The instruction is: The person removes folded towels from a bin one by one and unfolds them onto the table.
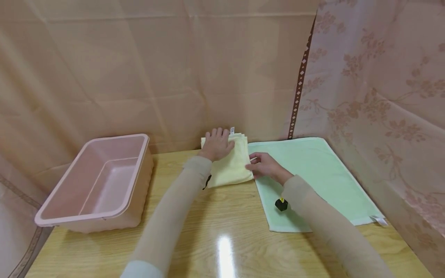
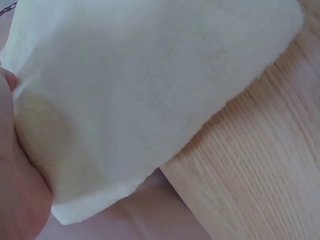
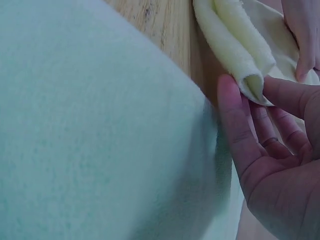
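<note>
A pale yellow towel [image 1: 227,166], folded into a rectangle with a white tag at its far edge, lies on the table against the curtain. My left hand [image 1: 217,144] rests on its far left part with fingers extended. In the left wrist view that hand [image 2: 22,185] shows only at the left border, against the pale cloth [image 2: 130,90]. At the towel's right side my right hand [image 1: 265,166] pinches the folded edge. The right wrist view shows the rolled fold [image 3: 245,55] between thumb and forefinger, with the other fingers beneath it.
A mint green towel [image 1: 313,170] lies spread flat on the right, its tag at the near right corner. On the left stands a pink plastic basin [image 1: 139,173]. A beige curtain [image 1: 222,77] hangs behind the wooden table [image 1: 208,231]; a floral one [image 1: 393,96] hangs along the right.
</note>
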A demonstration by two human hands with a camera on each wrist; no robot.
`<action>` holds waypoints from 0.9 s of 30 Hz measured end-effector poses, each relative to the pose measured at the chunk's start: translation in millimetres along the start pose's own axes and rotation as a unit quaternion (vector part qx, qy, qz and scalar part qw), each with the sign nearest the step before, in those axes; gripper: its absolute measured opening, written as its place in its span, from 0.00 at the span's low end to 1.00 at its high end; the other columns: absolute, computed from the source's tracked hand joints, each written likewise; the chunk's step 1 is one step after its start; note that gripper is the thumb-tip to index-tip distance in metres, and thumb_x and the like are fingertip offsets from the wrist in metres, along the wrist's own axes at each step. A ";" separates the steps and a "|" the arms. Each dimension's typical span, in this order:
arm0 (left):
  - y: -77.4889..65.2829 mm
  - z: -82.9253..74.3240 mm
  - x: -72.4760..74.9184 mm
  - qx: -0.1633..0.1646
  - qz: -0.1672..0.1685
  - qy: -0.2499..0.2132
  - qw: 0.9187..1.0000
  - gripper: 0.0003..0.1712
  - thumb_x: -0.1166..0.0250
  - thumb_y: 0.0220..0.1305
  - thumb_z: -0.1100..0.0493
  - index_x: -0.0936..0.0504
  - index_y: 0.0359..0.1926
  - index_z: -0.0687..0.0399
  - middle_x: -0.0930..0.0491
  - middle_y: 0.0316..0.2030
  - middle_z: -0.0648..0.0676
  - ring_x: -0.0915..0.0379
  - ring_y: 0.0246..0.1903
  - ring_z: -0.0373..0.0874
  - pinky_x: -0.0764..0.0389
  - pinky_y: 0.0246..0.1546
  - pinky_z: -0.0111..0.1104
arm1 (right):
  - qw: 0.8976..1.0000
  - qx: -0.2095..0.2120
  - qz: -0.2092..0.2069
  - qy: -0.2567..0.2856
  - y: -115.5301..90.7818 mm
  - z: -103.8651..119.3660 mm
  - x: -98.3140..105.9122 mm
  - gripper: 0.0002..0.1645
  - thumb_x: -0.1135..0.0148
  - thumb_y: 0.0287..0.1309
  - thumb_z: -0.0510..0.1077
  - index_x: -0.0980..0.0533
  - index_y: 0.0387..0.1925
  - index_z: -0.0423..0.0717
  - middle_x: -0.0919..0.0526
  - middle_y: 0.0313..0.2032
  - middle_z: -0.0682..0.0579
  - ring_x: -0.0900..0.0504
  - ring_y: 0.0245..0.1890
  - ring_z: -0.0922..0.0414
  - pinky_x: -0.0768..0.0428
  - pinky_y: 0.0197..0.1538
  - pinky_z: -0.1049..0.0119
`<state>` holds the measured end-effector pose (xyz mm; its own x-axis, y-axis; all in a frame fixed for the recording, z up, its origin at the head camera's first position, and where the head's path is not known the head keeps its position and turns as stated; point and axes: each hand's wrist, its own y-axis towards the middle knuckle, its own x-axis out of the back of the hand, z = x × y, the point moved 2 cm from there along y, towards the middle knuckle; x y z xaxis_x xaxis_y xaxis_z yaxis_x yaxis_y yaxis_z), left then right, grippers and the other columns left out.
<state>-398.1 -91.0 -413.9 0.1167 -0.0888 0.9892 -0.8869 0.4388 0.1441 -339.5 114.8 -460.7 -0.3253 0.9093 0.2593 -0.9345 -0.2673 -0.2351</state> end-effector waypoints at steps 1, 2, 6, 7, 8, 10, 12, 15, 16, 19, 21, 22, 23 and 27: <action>1.3 -1.0 -1.7 -0.001 -0.002 0.003 1.000 0.27 0.61 0.78 0.41 0.35 0.60 0.56 0.34 0.50 0.58 0.40 0.53 0.56 0.38 0.50 0.48 | 1.000 -0.002 0.001 -0.002 0.7 -1.3 0.7 0.27 0.31 0.64 0.38 0.28 0.61 0.34 0.20 0.48 0.40 0.16 0.36 0.54 0.13 0.38 0.57; 2.5 -1.9 -3.5 0.000 -0.001 0.007 1.000 0.26 0.62 0.78 0.41 0.36 0.60 0.55 0.35 0.50 0.58 0.40 0.53 0.55 0.38 0.50 0.48 | 1.000 -0.003 0.001 -0.006 1.5 -2.4 1.5 0.27 0.31 0.64 0.38 0.28 0.61 0.35 0.20 0.48 0.40 0.16 0.36 0.54 0.13 0.38 0.57; 6.4 -5.1 -7.0 0.004 -0.009 0.027 1.000 0.24 0.61 0.77 0.42 0.34 0.59 0.55 0.34 0.49 0.57 0.39 0.52 0.54 0.38 0.50 0.47 | 1.000 -0.005 -0.001 -0.022 4.7 -5.1 4.6 0.27 0.32 0.65 0.40 0.28 0.62 0.36 0.20 0.48 0.40 0.16 0.35 0.54 0.13 0.38 0.58; 6.9 -5.4 -7.3 0.004 -0.013 0.033 0.999 0.24 0.60 0.78 0.42 0.34 0.58 0.55 0.33 0.49 0.57 0.39 0.51 0.54 0.37 0.49 0.47 | 1.000 -0.005 -0.001 -0.027 5.9 -5.6 4.6 0.27 0.32 0.65 0.40 0.28 0.62 0.36 0.20 0.48 0.40 0.16 0.35 0.55 0.13 0.38 0.58; 7.2 -5.5 -7.6 0.003 -0.015 0.037 0.999 0.24 0.60 0.78 0.43 0.33 0.58 0.55 0.33 0.48 0.57 0.39 0.50 0.54 0.37 0.49 0.47 | 1.000 -0.005 -0.002 -0.030 7.0 -6.2 4.6 0.27 0.32 0.66 0.40 0.28 0.62 0.36 0.19 0.48 0.40 0.16 0.35 0.55 0.14 0.37 0.58; 7.6 -5.4 -8.1 0.004 -0.015 0.043 0.999 0.23 0.60 0.78 0.43 0.33 0.57 0.55 0.33 0.48 0.56 0.39 0.49 0.54 0.37 0.49 0.47 | 0.999 -0.006 -0.002 -0.033 8.8 -7.1 3.8 0.27 0.33 0.66 0.40 0.29 0.63 0.36 0.19 0.48 0.40 0.16 0.35 0.55 0.13 0.37 0.59; 7.9 -4.1 -9.3 0.007 -0.014 0.049 0.999 0.23 0.61 0.78 0.44 0.33 0.57 0.55 0.33 0.47 0.56 0.39 0.48 0.54 0.37 0.48 0.47 | 0.999 -0.008 0.000 -0.033 9.9 -7.8 2.4 0.28 0.33 0.66 0.41 0.30 0.64 0.36 0.19 0.48 0.40 0.16 0.35 0.56 0.13 0.36 0.59; 8.7 -4.7 -10.8 0.013 -0.008 0.057 0.998 0.22 0.60 0.78 0.44 0.33 0.57 0.54 0.34 0.47 0.55 0.40 0.49 0.53 0.37 0.49 0.46 | 1.000 -0.011 0.002 -0.026 8.4 -8.5 2.3 0.30 0.33 0.66 0.40 0.31 0.65 0.35 0.19 0.49 0.39 0.16 0.35 0.56 0.13 0.36 0.59; 8.8 -4.6 -11.5 0.014 -0.010 0.061 0.998 0.22 0.60 0.78 0.44 0.33 0.57 0.54 0.34 0.47 0.55 0.39 0.49 0.53 0.37 0.49 0.46 | 1.000 -0.011 0.003 -0.023 8.0 -9.0 2.0 0.30 0.33 0.66 0.40 0.31 0.65 0.35 0.19 0.49 0.39 0.16 0.35 0.56 0.13 0.36 0.59; 8.0 -5.1 -13.4 0.014 -0.015 0.067 0.998 0.20 0.57 0.78 0.44 0.33 0.54 0.54 0.33 0.47 0.56 0.38 0.49 0.53 0.37 0.48 0.47 | 1.000 -0.012 0.002 -0.012 8.1 -11.6 0.9 0.31 0.33 0.66 0.39 0.32 0.66 0.34 0.19 0.50 0.38 0.16 0.34 0.57 0.13 0.35 0.59; 7.0 -5.9 -14.2 0.013 -0.016 0.070 0.997 0.19 0.56 0.78 0.44 0.32 0.53 0.54 0.32 0.48 0.56 0.38 0.49 0.54 0.37 0.48 0.47 | 1.000 -0.015 -0.003 -0.005 8.9 -13.2 0.3 0.30 0.33 0.66 0.38 0.31 0.66 0.34 0.19 0.50 0.38 0.17 0.33 0.58 0.13 0.34 0.60; 6.4 -6.3 -15.0 0.013 -0.013 0.070 0.997 0.19 0.55 0.78 0.44 0.33 0.52 0.54 0.32 0.48 0.56 0.37 0.49 0.54 0.37 0.48 0.47 | 1.000 -0.017 -0.006 -0.003 9.3 -13.7 0.1 0.30 0.33 0.66 0.38 0.31 0.65 0.34 0.19 0.51 0.38 0.17 0.32 0.58 0.13 0.34 0.60; 5.6 -6.9 -15.5 0.013 -0.008 0.070 0.997 0.19 0.56 0.78 0.43 0.33 0.52 0.53 0.32 0.48 0.56 0.37 0.50 0.54 0.37 0.48 0.47 | 1.000 -0.019 -0.009 -0.001 9.8 -14.0 -0.3 0.29 0.33 0.66 0.38 0.31 0.65 0.35 0.19 0.51 0.38 0.17 0.32 0.58 0.13 0.34 0.60; 2.3 -10.8 -15.5 0.012 0.021 0.061 0.998 0.21 0.57 0.79 0.42 0.34 0.55 0.52 0.33 0.50 0.56 0.38 0.53 0.53 0.37 0.51 0.48 | 1.000 -0.024 -0.016 0.003 10.3 -13.8 -0.2 0.29 0.33 0.66 0.39 0.30 0.65 0.35 0.19 0.52 0.38 0.17 0.33 0.58 0.13 0.34 0.60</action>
<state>-397.2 -78.9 -428.7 0.1321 0.0394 0.9905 -0.9022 0.4187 0.1036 -347.0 116.3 -476.1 -0.2937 0.9190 0.2629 -0.9367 -0.2219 -0.2707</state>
